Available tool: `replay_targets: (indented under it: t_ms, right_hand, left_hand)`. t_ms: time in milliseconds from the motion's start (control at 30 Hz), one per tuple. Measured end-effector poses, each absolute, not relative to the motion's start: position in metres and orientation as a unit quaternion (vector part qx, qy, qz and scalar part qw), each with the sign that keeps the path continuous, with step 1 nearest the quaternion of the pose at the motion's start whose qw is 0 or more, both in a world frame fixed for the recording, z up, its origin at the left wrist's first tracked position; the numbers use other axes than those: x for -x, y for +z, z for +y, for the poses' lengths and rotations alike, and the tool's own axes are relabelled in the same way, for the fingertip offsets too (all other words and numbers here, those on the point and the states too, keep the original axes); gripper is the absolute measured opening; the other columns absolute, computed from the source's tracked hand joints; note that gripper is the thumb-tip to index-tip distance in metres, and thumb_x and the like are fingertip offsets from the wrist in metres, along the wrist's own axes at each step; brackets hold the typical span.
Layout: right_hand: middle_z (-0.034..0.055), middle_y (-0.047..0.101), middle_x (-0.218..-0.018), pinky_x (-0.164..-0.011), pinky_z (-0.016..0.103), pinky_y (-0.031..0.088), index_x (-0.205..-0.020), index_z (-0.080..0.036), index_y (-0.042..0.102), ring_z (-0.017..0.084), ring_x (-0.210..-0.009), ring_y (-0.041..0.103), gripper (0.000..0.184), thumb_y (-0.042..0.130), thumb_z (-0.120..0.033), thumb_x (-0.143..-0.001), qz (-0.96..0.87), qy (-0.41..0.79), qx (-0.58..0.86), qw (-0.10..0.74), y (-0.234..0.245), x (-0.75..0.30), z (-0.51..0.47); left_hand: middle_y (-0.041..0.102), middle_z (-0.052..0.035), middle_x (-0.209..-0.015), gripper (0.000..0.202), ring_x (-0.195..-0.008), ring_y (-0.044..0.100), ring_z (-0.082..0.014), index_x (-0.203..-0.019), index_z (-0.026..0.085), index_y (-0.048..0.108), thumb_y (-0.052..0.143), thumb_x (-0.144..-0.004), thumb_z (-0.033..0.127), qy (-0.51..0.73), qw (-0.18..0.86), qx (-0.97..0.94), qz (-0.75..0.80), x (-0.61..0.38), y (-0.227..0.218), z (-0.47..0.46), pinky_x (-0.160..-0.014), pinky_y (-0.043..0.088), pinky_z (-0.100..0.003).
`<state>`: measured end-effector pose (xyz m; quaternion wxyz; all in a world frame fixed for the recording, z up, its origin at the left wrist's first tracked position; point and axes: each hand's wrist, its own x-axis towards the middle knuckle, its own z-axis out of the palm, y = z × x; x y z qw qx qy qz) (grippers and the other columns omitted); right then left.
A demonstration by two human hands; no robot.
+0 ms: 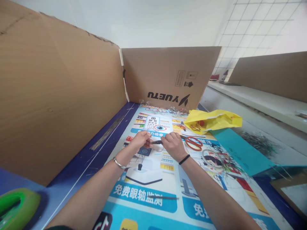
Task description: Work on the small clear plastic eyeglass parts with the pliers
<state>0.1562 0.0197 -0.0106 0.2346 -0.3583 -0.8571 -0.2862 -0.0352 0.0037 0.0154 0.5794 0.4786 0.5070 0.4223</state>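
Observation:
Both my hands meet over a printed poster [146,195] spread on the blue table. My left hand [140,140], with a silver bangle on the wrist, pinches one end of a thin dark rod-like piece [157,142]. My right hand [173,145], with a black band on the wrist, is closed round the other end. The piece lies level between the two hands, just above the poster. What exactly it is I cannot make out.
Red-handled scissors [193,143] lie right of my right hand, a yellow plastic bag [213,119] behind them. Tangled wires [224,161] and a teal sheet [242,150] sit at right. Cardboard walls [59,95] enclose left and back. A green tape roll [16,207] is at lower left.

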Motion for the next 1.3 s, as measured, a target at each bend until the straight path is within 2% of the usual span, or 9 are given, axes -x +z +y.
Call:
replay_targets:
  t_ms: [500,733,1067,1200,1300]
  right_hand:
    - [0.0043,0.053,-0.069,-0.068,0.033,0.023,-0.079,-0.019,0.059,0.018,-0.072,0.039,0.022,0.039,-0.02,-0.088,-0.86,-0.293,0.356,0.219,-0.009,-0.156,0.02]
    - [0.0059,0.059,-0.073,-0.065,0.03,0.027,-0.077,-0.017,0.061,0.018,-0.074,0.049,0.013,0.049,-0.021,-0.082,-0.885,-0.2,0.397,0.139,-0.005,-0.152,0.02]
    - [0.006,0.065,-0.085,-0.06,0.024,0.034,-0.083,-0.02,0.062,0.017,-0.076,0.058,0.028,0.041,-0.038,-0.086,-0.872,-0.083,0.479,0.05,0.006,-0.148,0.016]
    - [0.0052,0.065,-0.084,-0.059,0.024,0.032,-0.084,-0.02,0.062,0.016,-0.075,0.058,0.028,0.041,-0.039,-0.086,-0.872,-0.075,0.481,0.041,0.005,-0.149,0.018]
    - [0.005,0.064,-0.082,-0.059,0.025,0.031,-0.081,-0.02,0.063,0.016,-0.074,0.056,0.026,0.043,-0.036,-0.084,-0.875,-0.089,0.471,0.064,0.0,-0.152,0.021]
  left_hand:
    - [0.059,0.0009,-0.061,0.019,-0.047,0.06,-0.0129,-0.072,0.017,0.044,0.053,-0.076,0.033,0.427,0.559,-0.502,0.503,0.034,0.013,0.005,-0.046,0.045,-0.023]
    - [0.059,0.0035,-0.062,0.014,-0.049,0.06,-0.0102,-0.074,0.018,0.043,0.047,-0.079,0.03,0.444,0.503,-0.552,0.496,0.033,0.013,0.007,-0.047,0.043,-0.02]
    - [0.06,0.002,-0.067,0.019,-0.056,0.062,-0.0108,-0.076,0.018,0.047,0.044,-0.081,0.036,0.439,0.43,-0.643,0.457,0.039,0.01,0.008,-0.051,0.043,-0.02]
    - [0.061,0.0011,-0.069,0.02,-0.058,0.063,-0.0114,-0.076,0.017,0.048,0.044,-0.081,0.036,0.436,0.426,-0.651,0.453,0.04,0.011,0.008,-0.052,0.043,-0.02]
    - [0.062,-0.0005,-0.07,0.021,-0.062,0.064,-0.0127,-0.076,0.016,0.05,0.045,-0.08,0.037,0.423,0.445,-0.637,0.467,0.04,0.011,0.009,-0.051,0.043,-0.02]
